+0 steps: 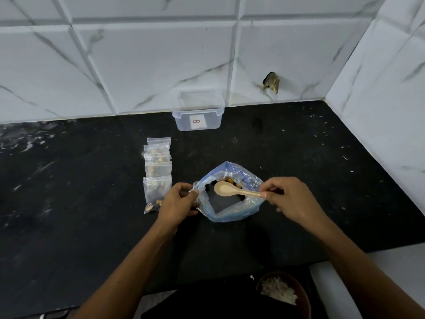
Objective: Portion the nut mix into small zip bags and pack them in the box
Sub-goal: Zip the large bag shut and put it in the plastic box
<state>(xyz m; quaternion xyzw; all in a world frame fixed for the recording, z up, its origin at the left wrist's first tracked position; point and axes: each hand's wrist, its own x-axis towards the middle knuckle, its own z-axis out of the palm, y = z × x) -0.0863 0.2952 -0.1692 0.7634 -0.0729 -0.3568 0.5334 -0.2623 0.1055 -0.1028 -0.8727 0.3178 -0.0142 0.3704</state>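
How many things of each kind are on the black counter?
Small zip bags: 5
Big bag of nut mix: 1
Wooden spoon: 1
Clear box: 1
Total: 8

Black speckled stone countertop point(80, 192), white marble-veined tiled wall point(138, 65) behind with a chipped dark hole point(271, 82) in it. Brown round bowl point(301, 293) of pale shredded stuff at the near edge.
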